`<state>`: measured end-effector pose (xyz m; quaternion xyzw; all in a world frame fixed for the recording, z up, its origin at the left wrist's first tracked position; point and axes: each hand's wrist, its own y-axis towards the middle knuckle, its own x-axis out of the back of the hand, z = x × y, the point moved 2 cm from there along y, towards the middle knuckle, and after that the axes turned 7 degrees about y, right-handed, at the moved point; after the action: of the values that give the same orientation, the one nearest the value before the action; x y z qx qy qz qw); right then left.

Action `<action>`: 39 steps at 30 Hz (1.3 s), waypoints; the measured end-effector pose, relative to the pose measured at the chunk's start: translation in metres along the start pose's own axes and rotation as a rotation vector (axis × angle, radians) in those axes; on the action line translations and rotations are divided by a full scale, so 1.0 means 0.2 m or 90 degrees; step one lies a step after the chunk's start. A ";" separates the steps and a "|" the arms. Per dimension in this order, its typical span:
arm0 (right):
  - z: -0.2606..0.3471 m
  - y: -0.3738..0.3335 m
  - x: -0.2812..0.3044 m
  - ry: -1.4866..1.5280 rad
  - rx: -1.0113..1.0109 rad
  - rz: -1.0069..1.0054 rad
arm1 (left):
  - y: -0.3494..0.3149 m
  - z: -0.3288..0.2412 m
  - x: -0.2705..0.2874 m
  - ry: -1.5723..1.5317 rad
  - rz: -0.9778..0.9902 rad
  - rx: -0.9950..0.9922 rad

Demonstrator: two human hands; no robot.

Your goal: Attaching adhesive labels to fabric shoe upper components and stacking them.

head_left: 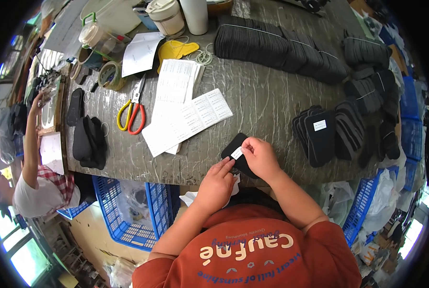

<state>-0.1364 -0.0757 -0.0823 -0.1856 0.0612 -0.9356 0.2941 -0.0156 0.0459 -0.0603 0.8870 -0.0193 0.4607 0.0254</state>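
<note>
A black insole (243, 164) lies at the table's near edge in front of me, with a small white label (236, 153) on its upper face. My right hand (261, 158) pinches the label's right end between thumb and fingertips. From the left, the fingertips of my left hand (215, 185) press on the insole beside the label; its thumb is hidden. White paper (189, 198) shows on both sides of my left hand, and I cannot tell whether that hand holds it. To the right, a fanned pile of black insoles (315, 137) has a similar label on its top one.
Label sheets (195, 115) and red-and-yellow-handled scissors (136, 103) lie ahead. Bundled black insoles (276, 48) line the far right. Tape rolls (111, 76) and a lidded tub (166, 17) stand far left. A blue crate (128, 235) is below the table; another person (46, 192) works at left.
</note>
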 end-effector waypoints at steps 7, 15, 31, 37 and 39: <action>-0.03 0.00 -0.03 -0.075 0.028 -0.048 | 0.00 0.00 -0.01 0.014 0.025 0.005; -0.05 0.00 -0.04 -0.122 0.044 -0.060 | 0.01 -0.01 -0.01 0.061 0.059 0.014; -0.03 0.04 0.00 -0.151 0.035 -0.146 | 0.01 -0.02 -0.02 0.107 0.102 0.036; -0.04 0.04 0.00 -0.238 0.165 -0.153 | -0.01 0.01 -0.01 0.066 0.101 0.034; -0.04 0.04 0.02 -0.210 0.162 -0.148 | -0.01 0.03 -0.03 0.051 0.092 0.035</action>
<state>-0.1376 -0.0845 -0.0896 -0.3030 -0.1275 -0.9204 0.2114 -0.0137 0.0474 -0.0694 0.8645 -0.0695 0.4967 -0.0313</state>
